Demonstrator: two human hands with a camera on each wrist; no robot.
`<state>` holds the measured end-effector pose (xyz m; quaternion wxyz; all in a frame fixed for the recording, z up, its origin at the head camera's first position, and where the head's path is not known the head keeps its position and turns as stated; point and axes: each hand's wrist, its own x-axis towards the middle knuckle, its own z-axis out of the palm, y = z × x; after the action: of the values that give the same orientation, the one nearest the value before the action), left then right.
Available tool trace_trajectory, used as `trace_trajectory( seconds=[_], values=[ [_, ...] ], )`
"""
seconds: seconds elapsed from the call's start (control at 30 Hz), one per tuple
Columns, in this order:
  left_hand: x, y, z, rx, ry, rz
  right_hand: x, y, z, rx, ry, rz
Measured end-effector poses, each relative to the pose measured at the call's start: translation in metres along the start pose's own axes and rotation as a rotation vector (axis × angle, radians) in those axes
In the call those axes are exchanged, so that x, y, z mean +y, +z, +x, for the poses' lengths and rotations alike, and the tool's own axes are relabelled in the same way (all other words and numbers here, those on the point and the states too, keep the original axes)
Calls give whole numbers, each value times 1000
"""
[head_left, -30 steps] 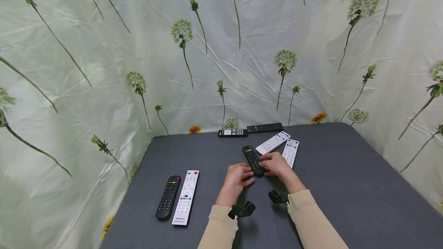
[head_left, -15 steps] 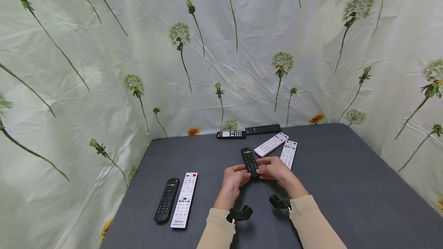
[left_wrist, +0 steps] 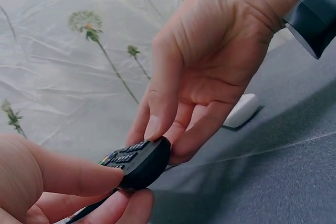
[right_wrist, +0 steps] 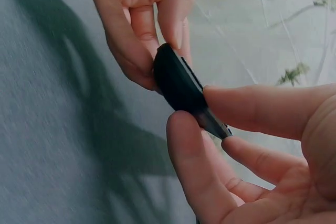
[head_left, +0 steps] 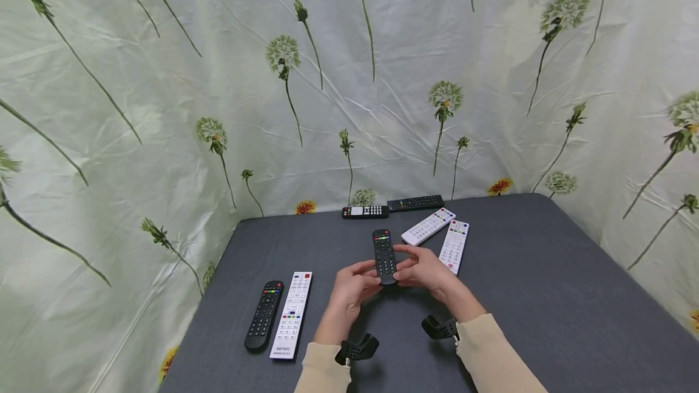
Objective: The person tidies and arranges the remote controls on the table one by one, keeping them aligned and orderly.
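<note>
A black remote control (head_left: 384, 255) with coloured buttons near its top is held between both hands, raised off the table and button side up. My left hand (head_left: 352, 288) pinches its lower left edge, thumb on top and fingers beneath. On the other edge my right hand (head_left: 426, 270) grips the lower right corner the same way. The left wrist view shows the remote's rounded near end (left_wrist: 149, 163) between the two thumbs. In the right wrist view its dark side (right_wrist: 178, 80) faces the camera, with fingertips of both hands on it.
Two white remotes (head_left: 428, 227) (head_left: 454, 246) lie just beyond the right hand. Along the back edge are two black remotes (head_left: 364, 212) (head_left: 416, 203). Another black remote (head_left: 264, 315) and a long white remote (head_left: 292, 315) lie side by side on the left of the grey table (head_left: 546, 296).
Both hands have taken hold of the black remote and lifted it from the table. It has moved left and toward the person and turned more upright in the head view.
</note>
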<state>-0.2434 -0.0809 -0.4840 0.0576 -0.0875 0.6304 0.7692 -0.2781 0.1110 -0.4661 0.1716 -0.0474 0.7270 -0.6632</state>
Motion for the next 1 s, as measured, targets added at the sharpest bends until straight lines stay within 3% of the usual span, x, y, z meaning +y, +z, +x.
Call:
trace_trajectory(
  seconds=[0.37, 0.63, 0.8, 1.0],
  values=[
    [5, -35, -38, 38, 52, 28, -2, 41, -17, -107, -77, 51],
    [7, -62, -65, 198, 38, 124, 7, 88, -32, -98, -113, 108],
    [5, -71, -83, 254, 72, 213, 17, 108, -39, -92, -108, 109],
    [0, -79, -97, 305, 55, 329, 27, 126, -47, -102, -92, 117]
  ],
)
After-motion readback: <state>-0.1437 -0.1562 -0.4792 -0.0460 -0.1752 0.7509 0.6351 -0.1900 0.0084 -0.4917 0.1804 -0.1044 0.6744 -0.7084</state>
